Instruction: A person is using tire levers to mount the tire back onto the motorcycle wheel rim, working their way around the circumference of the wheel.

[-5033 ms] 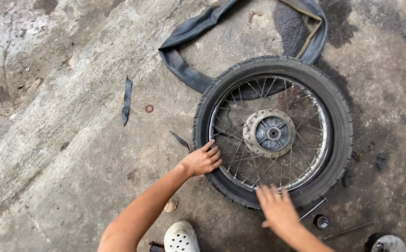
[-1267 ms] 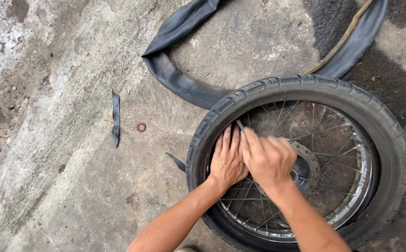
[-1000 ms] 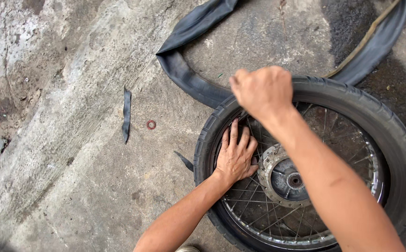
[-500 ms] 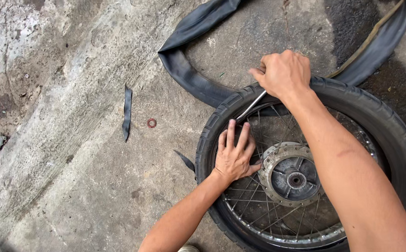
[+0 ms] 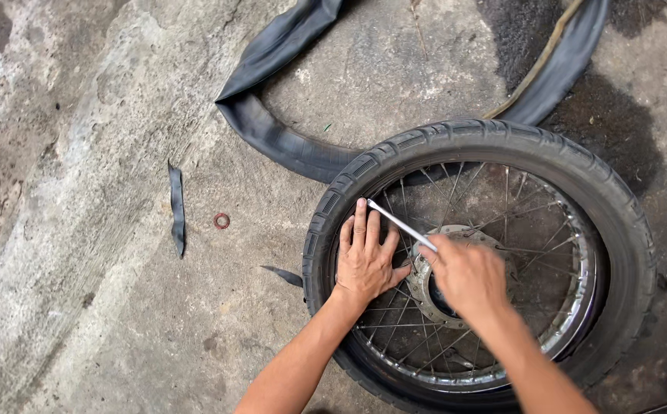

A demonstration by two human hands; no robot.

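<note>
1. The left hand (image 5: 365, 257) lies flat, fingers spread and extended, pressing on the spokes just inside the rim of the wheel (image 5: 480, 261).
2. The right hand (image 5: 467, 277) is closed around a thin, bright metal lever (image 5: 398, 223), whose tip meets the rim beside the left fingertips.
3. The wheel lies flat on the rough concrete floor (image 5: 80, 230): ribbed black tyre, shiny wire spokes, grey hub.
4. A limp black tube (image 5: 280, 138) curls behind it; a rubber strip (image 5: 176, 208) and a small red ring (image 5: 221, 221) lie to its left.
</note>
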